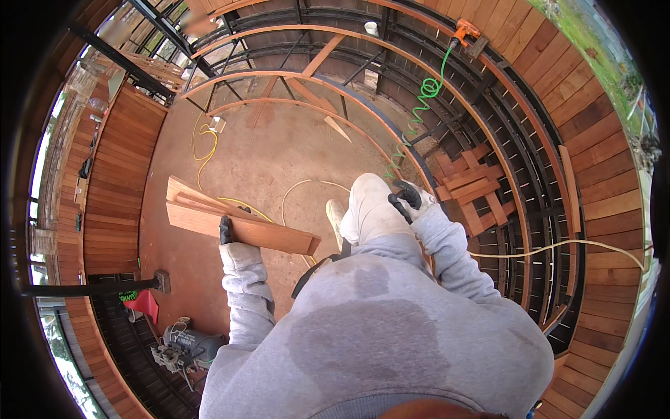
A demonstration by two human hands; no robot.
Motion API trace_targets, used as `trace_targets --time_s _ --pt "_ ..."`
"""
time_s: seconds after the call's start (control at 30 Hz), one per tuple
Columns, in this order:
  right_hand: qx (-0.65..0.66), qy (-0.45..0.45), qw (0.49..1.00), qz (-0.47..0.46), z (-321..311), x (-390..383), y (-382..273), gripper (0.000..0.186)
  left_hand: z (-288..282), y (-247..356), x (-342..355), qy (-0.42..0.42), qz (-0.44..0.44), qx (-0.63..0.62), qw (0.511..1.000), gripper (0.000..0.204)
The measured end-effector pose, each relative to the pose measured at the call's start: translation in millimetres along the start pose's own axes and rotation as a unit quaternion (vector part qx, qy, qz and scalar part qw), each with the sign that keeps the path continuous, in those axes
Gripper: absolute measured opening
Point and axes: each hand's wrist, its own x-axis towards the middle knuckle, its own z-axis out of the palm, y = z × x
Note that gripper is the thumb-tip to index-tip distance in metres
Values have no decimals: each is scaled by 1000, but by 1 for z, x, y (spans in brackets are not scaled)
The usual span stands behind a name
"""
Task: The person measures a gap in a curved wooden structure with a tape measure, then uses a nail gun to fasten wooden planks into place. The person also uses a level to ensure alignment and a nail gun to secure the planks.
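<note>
My left hand (227, 230), in a black-fingered glove, grips a small stack of reddish wooden boards (265, 234) held out on my left. Several boards lie together there, spread slightly apart at the far end. My right hand (412, 198), gloved likewise, is beside my raised knee and close to the curved bench frame (419, 164). Its finger and thumb are apart, with nothing visible between them. Just beyond it hangs the lower end of a green coiled air hose (430, 88), which runs up to an orange nail gun (466, 30) on the frame.
Loose short boards (474, 185) are piled on the right, inside the dark curved metal framing. A yellow cord (204, 160) and a pale hose (305, 183) cross the concrete floor (230, 146). At lower left stands an air compressor (192, 346), near a black post (98, 286). Wood slats (604, 185) line the outer bench.
</note>
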Motion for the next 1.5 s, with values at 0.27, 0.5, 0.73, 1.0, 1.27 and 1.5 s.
trace_targets --time_s 0.27,0.5,0.73,1.0,1.27,1.5 --pt "-118 -193 960 -163 68 181 -136 81 137 -67 135 -85 -73 -29 993 56" --pt "-171 -142 975 -18 33 347 -86 75 256 -159 319 -161 -197 62 965 56" --pt "-212 -152 965 1 5 461 -128 72 270 -200 438 -163 -215 130 954 42" --pt "32 -155 986 50 9 612 -132 67 360 -148 567 -183 -300 0 936 43" --pt "305 95 947 -13 -45 723 -146 84 391 -114 751 -192 -131 151 961 34" --pt "75 338 933 -95 -102 719 -97 105 359 -101 832 -238 -38 394 887 43"
